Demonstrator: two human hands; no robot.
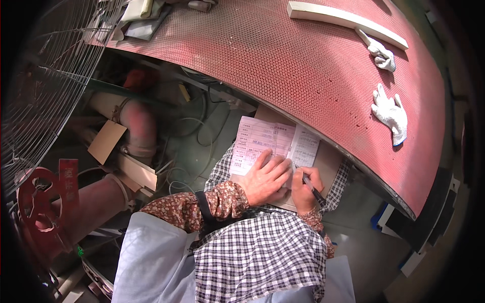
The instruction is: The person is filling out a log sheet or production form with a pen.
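A pink printed form (251, 140) with handwriting lies on my lap, over a brown cardboard sheet (328, 160). My left hand (267, 177) rests flat on the lower part of the form, fingers stretched out. Close beside it, my right hand (306, 189) grips a dark pen (315, 192), its tip down by the paper's lower right. A white slip (305, 146) with handwriting lies along the right side of the form. Under the cardboard shows my black-and-white checked apron (257, 252).
A red mat-covered table (262, 65) curves ahead, bearing two white work gloves (391, 114) and a long pale bar (348, 22). Cloths (144, 25) lie at its far left corner. On the left are a wire fan guard (65, 65), a red pipe (96, 202) and cardboard pieces (107, 141).
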